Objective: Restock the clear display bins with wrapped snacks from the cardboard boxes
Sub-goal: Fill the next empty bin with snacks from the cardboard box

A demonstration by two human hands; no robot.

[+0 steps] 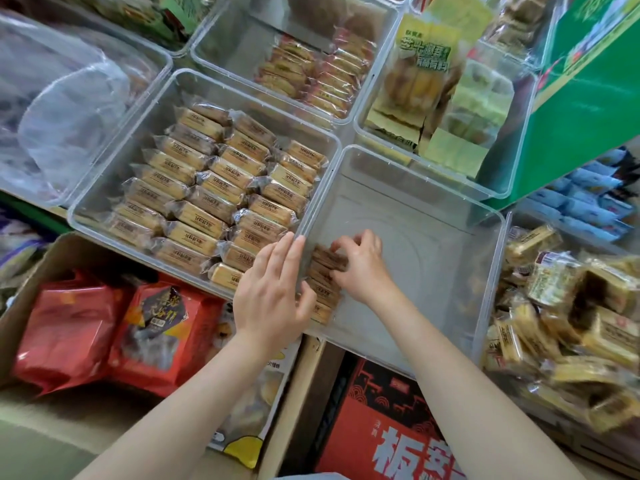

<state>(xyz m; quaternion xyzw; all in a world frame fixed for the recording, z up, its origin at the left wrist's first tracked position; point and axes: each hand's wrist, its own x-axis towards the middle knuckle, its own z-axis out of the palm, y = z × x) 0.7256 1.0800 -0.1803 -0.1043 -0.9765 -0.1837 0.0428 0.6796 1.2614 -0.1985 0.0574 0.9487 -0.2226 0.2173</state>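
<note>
The right hand (360,268) is pinching the top snack of a stack (323,289) while the left hand (273,292), fingers spread, is steadying the bin (491,258), likely to start a tidy row.

a nearly bare clear bin (415,216) sat at centre, with a short row of brown wrapped snacks (325,282) stacked on edge against its left wall. just left of it, a second clear bin (114,181) was packed with neat rows of tan wrapped snack bars (221,192). an open cardboard box (41,271) below held red snack bags (114,327).
</note>
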